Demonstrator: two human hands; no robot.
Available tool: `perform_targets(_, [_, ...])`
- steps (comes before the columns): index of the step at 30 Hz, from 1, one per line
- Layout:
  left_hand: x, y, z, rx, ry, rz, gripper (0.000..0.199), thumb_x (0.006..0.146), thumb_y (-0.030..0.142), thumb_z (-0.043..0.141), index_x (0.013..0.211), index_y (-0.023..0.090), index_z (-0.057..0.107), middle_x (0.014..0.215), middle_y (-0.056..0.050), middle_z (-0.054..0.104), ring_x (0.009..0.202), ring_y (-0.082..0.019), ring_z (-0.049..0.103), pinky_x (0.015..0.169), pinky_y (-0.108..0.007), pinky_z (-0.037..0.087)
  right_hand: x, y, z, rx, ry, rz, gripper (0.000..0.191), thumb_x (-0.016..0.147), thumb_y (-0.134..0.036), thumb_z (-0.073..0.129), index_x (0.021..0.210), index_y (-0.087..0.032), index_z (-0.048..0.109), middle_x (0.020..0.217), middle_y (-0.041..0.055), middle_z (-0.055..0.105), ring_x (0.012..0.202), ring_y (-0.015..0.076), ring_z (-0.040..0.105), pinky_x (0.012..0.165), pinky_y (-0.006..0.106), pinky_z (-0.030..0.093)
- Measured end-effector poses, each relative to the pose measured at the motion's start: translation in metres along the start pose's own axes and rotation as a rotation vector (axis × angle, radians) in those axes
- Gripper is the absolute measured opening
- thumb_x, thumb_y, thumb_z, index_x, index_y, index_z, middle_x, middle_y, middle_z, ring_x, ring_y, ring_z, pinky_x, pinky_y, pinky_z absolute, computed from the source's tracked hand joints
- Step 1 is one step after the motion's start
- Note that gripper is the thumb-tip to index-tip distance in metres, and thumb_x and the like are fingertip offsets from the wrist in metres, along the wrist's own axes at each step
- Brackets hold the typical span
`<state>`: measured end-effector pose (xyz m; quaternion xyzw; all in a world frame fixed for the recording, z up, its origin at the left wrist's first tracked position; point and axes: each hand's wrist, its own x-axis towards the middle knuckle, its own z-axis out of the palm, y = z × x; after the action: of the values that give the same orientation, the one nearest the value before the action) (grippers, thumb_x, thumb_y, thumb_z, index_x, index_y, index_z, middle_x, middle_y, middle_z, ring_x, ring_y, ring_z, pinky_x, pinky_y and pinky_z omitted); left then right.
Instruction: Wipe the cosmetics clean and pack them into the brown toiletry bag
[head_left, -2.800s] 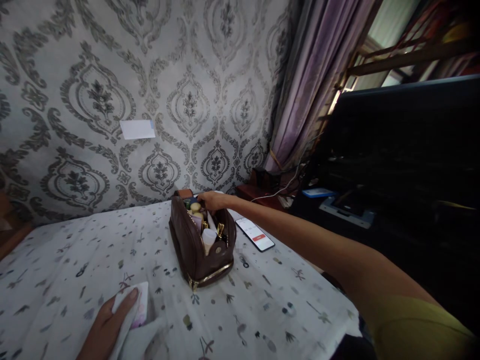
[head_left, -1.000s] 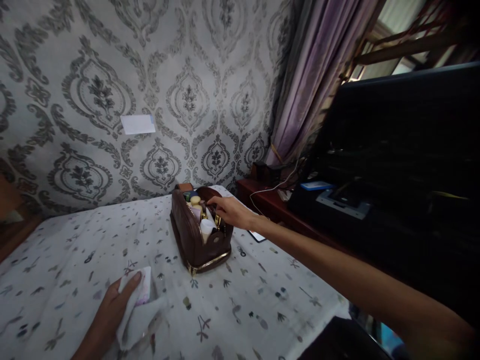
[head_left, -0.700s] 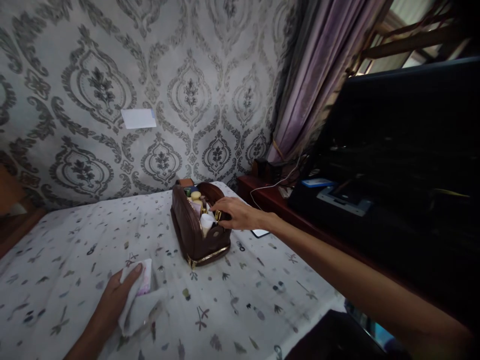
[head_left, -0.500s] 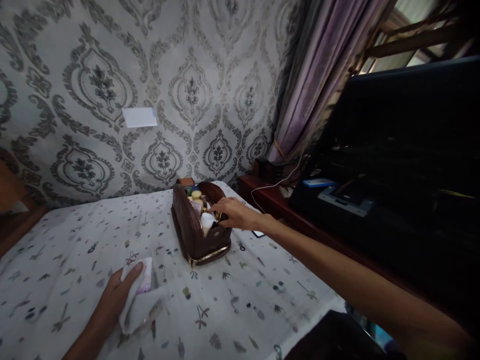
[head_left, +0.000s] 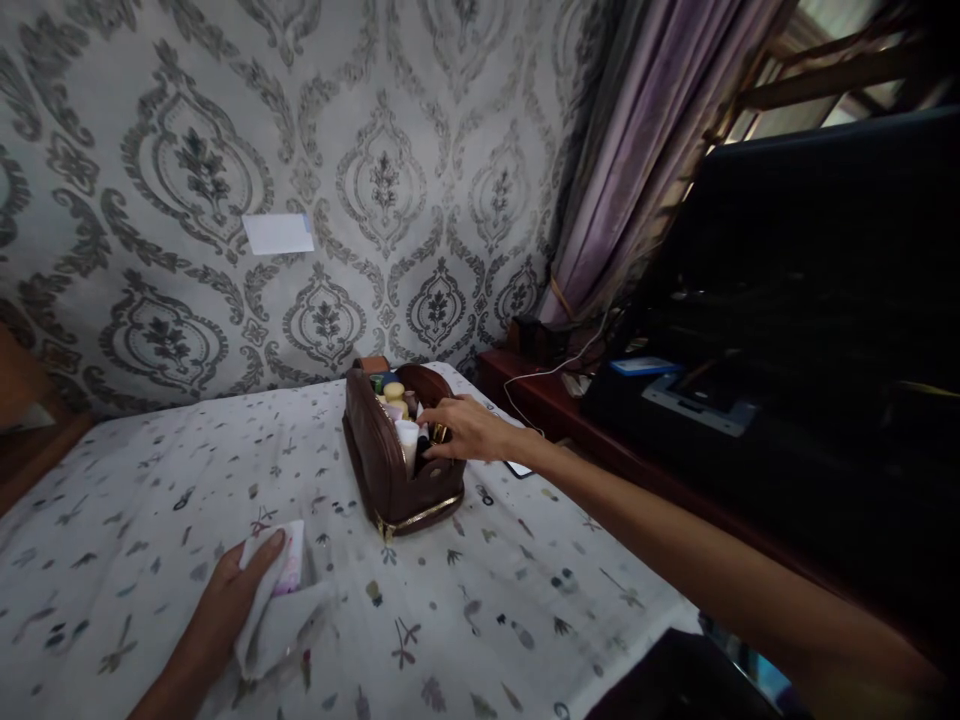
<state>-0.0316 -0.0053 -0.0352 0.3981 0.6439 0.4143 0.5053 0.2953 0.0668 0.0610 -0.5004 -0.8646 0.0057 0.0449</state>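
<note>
A brown leather-look toiletry bag (head_left: 371, 450) with gold zips stands unzipped on the bed. Inside are a white tube (head_left: 407, 440), yellow-capped bottles (head_left: 394, 392) and other small items. My right hand (head_left: 472, 430) reaches over the bag's right side, its fingers bent down among the contents beside a black and gold item (head_left: 440, 433). What the fingertips grip is hidden. At the lower left, my left hand (head_left: 244, 580) is closed on a white cloth (head_left: 270, 640) together with a small white packet (head_left: 294, 560) with pink print, the thumb pressing on top.
The bed has a white patterned sheet (head_left: 187, 480). Behind it is a wallpapered wall with a white card (head_left: 279, 233). To the right of the bag lies a phone (head_left: 517, 468), near a white cable (head_left: 555, 368), a dark red ledge (head_left: 499, 378) and a large black case (head_left: 787, 300).
My right hand has worked slightly within the bag, and the white tube there has shifted left and stands more upright. The left hand keeps its hold almost in place.
</note>
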Motion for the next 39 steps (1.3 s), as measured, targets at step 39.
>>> perform_targets(39, [0.007, -0.015, -0.004, -0.050, -0.093, 0.023, 0.035, 0.071, 0.048, 0.077, 0.084, 0.017, 0.066, 0.071, -0.005, 0.076, 0.073, -0.025, 0.073, 0.062, -0.026, 0.059, 0.026, -0.037, 0.005, 0.115, 0.086, 0.473, 0.061, 0.090, -0.026, 0.056, 0.142, -0.017, 0.028, 0.122, 0.0180, 0.068, 0.116, 0.0334, 0.063, 0.094, 0.048, 0.038])
